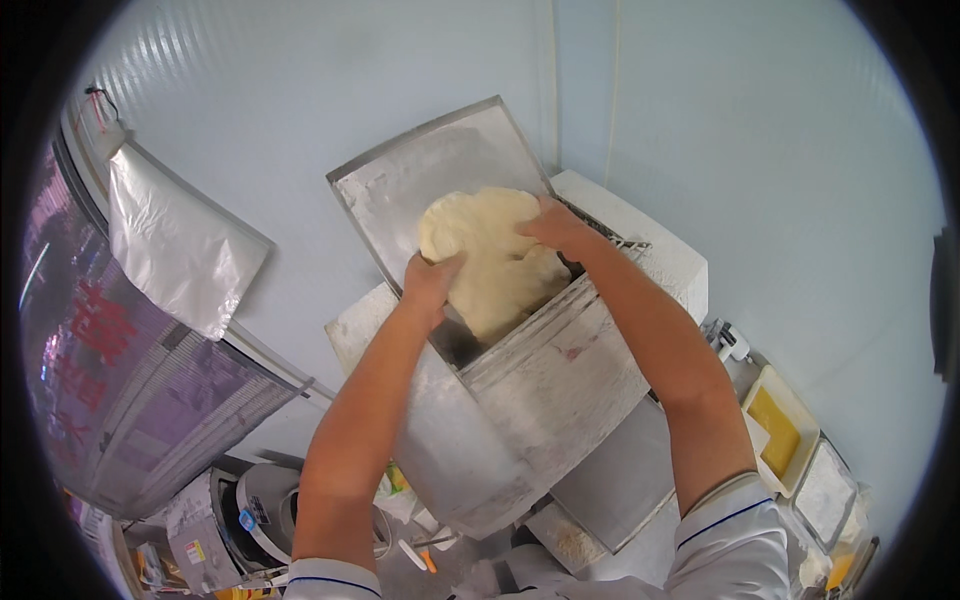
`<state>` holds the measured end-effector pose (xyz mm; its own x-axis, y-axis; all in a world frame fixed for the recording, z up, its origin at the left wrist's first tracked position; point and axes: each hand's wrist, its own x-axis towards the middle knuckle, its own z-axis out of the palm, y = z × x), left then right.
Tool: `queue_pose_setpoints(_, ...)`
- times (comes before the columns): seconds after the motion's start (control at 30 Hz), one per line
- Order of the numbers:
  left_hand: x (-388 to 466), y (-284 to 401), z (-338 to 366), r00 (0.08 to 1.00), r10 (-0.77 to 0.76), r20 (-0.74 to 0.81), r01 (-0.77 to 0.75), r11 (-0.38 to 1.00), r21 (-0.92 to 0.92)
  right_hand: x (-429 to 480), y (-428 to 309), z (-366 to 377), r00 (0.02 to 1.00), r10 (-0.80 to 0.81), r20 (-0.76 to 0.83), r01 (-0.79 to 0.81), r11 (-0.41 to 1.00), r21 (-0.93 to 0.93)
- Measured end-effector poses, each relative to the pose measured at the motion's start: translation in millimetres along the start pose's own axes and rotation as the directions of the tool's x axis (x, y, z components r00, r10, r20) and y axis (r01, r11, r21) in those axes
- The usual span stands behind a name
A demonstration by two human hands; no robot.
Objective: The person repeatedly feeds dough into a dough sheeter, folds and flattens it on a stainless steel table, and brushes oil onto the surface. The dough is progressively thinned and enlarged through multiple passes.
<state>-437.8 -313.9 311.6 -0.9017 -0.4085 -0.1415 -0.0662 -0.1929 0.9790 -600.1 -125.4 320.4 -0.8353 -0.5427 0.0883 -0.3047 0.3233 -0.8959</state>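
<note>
Both my hands hold a large, pale yellow lump of dough (491,247) at the opening of a floury metal dough machine (540,390). My left hand (431,285) grips its left side, with the thumb on top. On the upper right side lies my right hand (556,225), its fingers pressed to the dough. Behind the dough the machine's metal lid (450,142) stands raised. The lower end of the dough hangs into the dark opening, whose inside is mostly hidden.
Plastic bags (184,240) hang on the wall at the left. A rice cooker (266,510) stands at the lower left. To the right are a white tub (806,431) with yellow contents and a tray of white powder (825,495). A metal sheet (622,472) lies below the machine.
</note>
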Motion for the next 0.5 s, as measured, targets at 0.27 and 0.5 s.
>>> queue_pose_setpoints(0.27, 13.4, -11.5, -21.3, 0.836, 0.549, 0.017, -0.365, 0.532, 0.764, 6.2, 16.9, -14.9, 0.965, 0.172, 0.197, -0.046, 0.853, -0.520)
queue_pose_setpoints(0.5, 20.5, -12.0, -34.2, 0.853, 0.487, 0.188, -0.373, 0.317, 0.872, -42.3, -13.8, -20.6, 0.977, -0.181, -0.117, 0.043, 0.696, -0.717)
